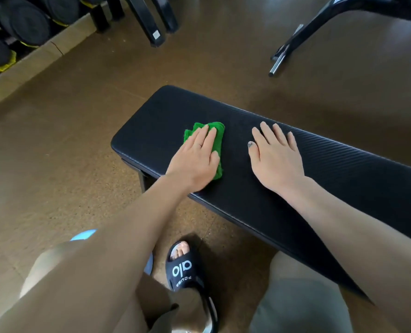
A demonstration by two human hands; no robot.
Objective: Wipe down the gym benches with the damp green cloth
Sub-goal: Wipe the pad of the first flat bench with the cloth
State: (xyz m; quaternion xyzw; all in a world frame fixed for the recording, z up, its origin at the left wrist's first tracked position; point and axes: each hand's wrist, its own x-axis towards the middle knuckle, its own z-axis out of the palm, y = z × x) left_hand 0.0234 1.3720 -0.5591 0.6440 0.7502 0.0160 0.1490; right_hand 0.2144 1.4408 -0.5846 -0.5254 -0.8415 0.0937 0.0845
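Note:
A black padded gym bench runs from the middle of the view toward the lower right. A folded green cloth lies on the bench near its left end. My left hand presses flat on the cloth with straight fingers, covering most of it. My right hand rests flat on the bare bench pad to the right of the cloth, fingers spread, holding nothing.
Brown floor surrounds the bench. A rack of black dumbbells stands at the far left. Black frame legs stand at the top centre, and another bench's legs at the top right. My foot in a black slide sandal is below the bench.

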